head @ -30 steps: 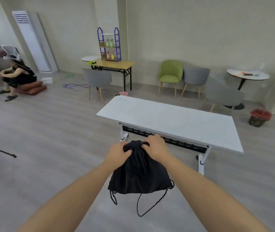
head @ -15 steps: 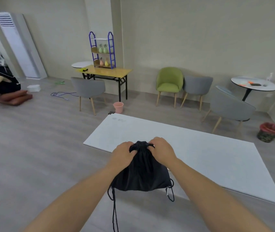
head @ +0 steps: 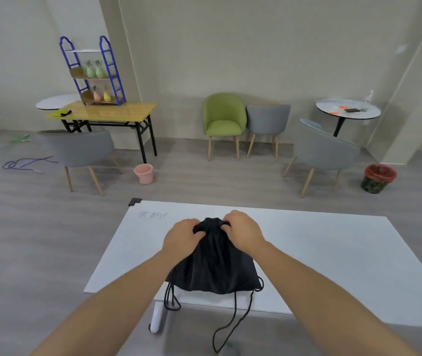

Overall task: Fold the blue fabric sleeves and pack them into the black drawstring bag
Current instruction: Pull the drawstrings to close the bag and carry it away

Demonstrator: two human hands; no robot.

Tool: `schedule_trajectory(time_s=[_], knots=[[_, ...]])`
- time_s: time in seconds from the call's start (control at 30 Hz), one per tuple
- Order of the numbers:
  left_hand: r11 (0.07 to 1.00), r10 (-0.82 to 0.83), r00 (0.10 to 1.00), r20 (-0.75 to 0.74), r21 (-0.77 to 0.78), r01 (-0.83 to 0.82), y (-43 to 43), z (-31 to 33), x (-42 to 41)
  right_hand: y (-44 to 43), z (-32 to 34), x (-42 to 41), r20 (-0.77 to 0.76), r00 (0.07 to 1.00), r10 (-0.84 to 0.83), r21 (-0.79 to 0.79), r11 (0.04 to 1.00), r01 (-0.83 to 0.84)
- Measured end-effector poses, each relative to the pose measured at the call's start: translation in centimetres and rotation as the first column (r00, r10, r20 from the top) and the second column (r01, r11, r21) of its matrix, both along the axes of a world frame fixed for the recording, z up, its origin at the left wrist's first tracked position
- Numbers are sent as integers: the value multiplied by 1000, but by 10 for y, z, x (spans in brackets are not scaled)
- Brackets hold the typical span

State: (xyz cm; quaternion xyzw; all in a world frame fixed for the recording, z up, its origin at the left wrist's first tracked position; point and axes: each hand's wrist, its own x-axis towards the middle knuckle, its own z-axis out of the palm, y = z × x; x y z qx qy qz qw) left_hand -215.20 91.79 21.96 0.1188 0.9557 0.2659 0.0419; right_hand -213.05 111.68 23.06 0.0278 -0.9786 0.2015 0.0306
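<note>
The black drawstring bag (head: 213,268) lies on the near part of the white table (head: 320,253), its gathered mouth pointing away from me. My left hand (head: 183,238) grips the left side of the cinched mouth. My right hand (head: 243,231) grips the right side. The bag's cords (head: 233,322) hang over the table's front edge. No blue fabric sleeves show anywhere; what is inside the bag is hidden.
Faint writing (head: 152,215) marks the table's far left corner. Beyond it stand a pink bucket (head: 143,173), grey chairs (head: 82,155), a green chair (head: 224,119), a yellow table (head: 107,114) with a blue rack, a round table (head: 347,111) and a red-lined bin (head: 378,174).
I have come up to the white table with the bag in both hands. The bag, hanging in the air before, now rests on the tabletop. My grip on its mouth is unchanged.
</note>
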Motion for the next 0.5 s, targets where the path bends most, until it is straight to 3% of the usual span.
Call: schedule_trajectory(time_s=[0.2, 0.5], knots=[[998, 26, 995, 92, -57, -21, 17, -42, -95, 15, -46, -101, 106, 992, 74, 124, 988, -87], [984, 79, 990, 118, -170, -58, 30, -60, -218, 18, -72, -226, 216, 976, 22, 52, 998, -34]])
